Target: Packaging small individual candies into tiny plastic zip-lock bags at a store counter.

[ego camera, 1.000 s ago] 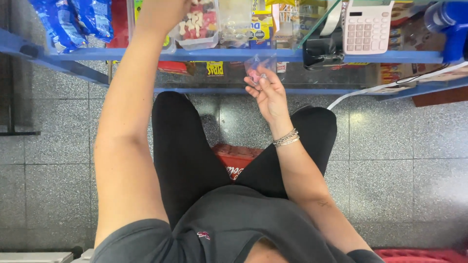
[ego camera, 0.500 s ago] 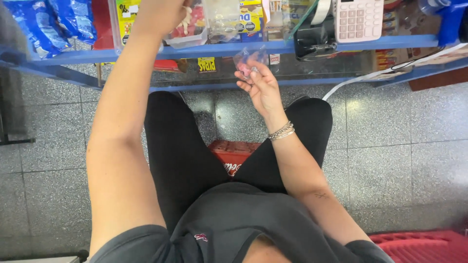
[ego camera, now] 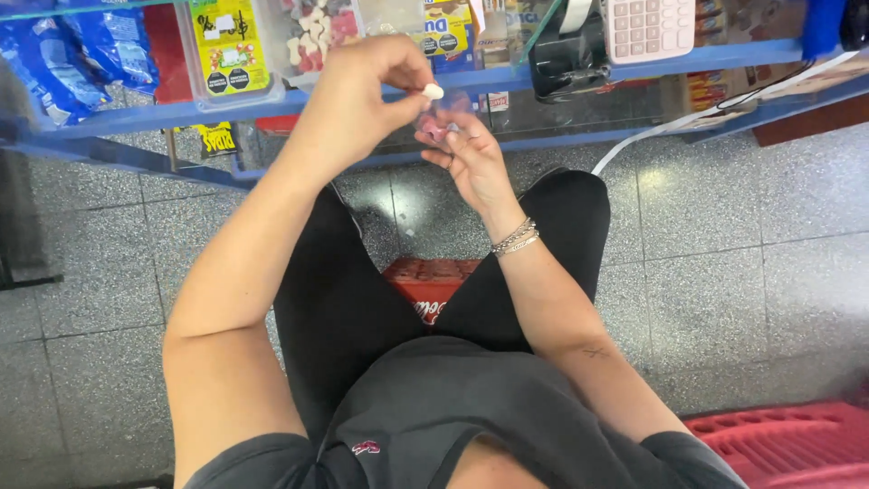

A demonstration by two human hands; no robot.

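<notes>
Since the earlier frames, the left hand (ego camera: 362, 100) has been drawn back from the clear plastic tub of pink and white sweets (ego camera: 312, 36) on the blue shelf (ego camera: 136, 116) and brought down in front of it, close to the right hand (ego camera: 471, 163). Half a second ago the left arm was stretched up into the shelf; now it is bent, and a small white oval sweet (ego camera: 434, 91) is pinched between the thumb and forefinger, the other fingers curled in.

The sweet is held just above and to the left of the right hand, near it but not touching. In the right hand, a small clear plastic bag (ego camera: 444, 122) with something pink inside is held by the fingertips, the grip narrow and the palm turned upward. The bag lies directly below the white sweet. Silver bracelets (ego camera: 516, 238) are worn on the right wrist.

A white calculator (ego camera: 648, 27) and a black tape dispenser (ego camera: 566, 56) are seen on the shelf to the right. A red plastic crate (ego camera: 433, 282) is seen between the knees on the grey speckled tile floor (ego camera: 742, 272).
</notes>
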